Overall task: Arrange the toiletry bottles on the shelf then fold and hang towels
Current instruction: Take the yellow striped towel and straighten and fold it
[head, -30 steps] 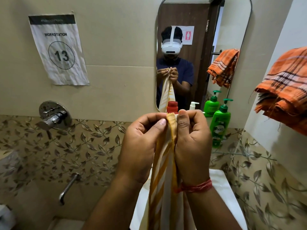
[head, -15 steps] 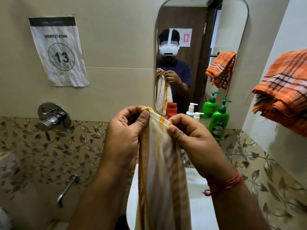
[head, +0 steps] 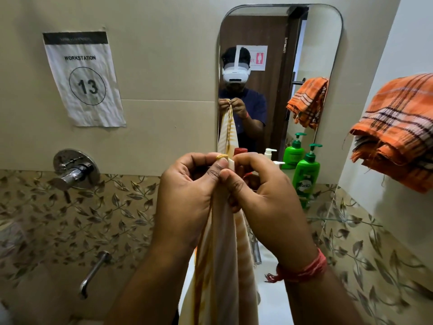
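Far left on the wall, a paper sign [head: 84, 78] is showing "WORKSTATION" w/ 13 in a circle. Below it a chrome tap valve [head: 75, 170] is sitting at the top edge of the leaf-pattern tiles, and a spout [head: 93, 273] is sticking out lower down.

Center: the left hand [head: 189, 200] is pinching the top edge of the striped towel [head: 220, 266], thumb and fingers curled round the cloth. The towel is cream/white w/ yellow-orange stripes running lengthwise, gathered narrow at the top and hanging straight down between both forearms, in front of the white basin [head: 269, 299]. The right hand [head: 264, 202] is touching the left one, its fingers curled and gripping the same top edge just beside it; a red thread band [head: 304, 270] is circling its wrist.

Behind the hands the mirror [head: 278, 78] is reflecting the person w/ the towel held up. At its foot a red-capped bottle [head: 240, 151] and a white pump bottle [head: 269, 153] are peeking over the knuckles, mostly hidden. Right of them a green pump bottle [head: 307, 174] is standing upright on the glass shelf [head: 339, 219].

Far right, an orange plaid towel [head: 398, 127] is hanging folded against the side wall.
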The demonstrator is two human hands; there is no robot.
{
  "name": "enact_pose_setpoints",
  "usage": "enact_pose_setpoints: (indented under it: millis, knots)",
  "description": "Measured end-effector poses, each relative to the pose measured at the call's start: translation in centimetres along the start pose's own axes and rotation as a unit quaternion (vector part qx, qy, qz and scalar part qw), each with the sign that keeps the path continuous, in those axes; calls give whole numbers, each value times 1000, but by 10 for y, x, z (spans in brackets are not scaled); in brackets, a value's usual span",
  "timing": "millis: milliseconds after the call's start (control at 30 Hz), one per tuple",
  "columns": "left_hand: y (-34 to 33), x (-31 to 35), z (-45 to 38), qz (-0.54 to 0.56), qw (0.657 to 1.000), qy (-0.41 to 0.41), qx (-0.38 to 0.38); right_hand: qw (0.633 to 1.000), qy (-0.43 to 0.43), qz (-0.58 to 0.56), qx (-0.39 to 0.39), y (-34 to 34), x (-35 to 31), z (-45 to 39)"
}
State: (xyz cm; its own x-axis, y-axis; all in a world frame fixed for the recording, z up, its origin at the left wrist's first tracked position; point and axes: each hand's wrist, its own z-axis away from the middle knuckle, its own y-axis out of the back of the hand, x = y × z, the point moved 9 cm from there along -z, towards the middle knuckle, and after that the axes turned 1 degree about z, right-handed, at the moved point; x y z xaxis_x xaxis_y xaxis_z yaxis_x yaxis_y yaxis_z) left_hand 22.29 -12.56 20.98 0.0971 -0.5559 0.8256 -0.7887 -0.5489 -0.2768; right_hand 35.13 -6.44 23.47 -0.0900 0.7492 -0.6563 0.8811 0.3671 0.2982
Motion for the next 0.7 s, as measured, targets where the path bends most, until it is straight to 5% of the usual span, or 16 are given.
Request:
enact_pose_setpoints:
  millis: [133, 400, 700]
  knots:
    - [-10, -9, 5, 75, 995, 59, -20, 997, -5, -74, 37, 9, 5, -1]
    - [-18, -3, 10, 112, 991, 52, -52, 980, -20, -178, 92, 20, 9, 8]
    - [-19, 0, 17, 35, 999, -1, -28, 993, 51, 2, 107, 27, -9, 10]
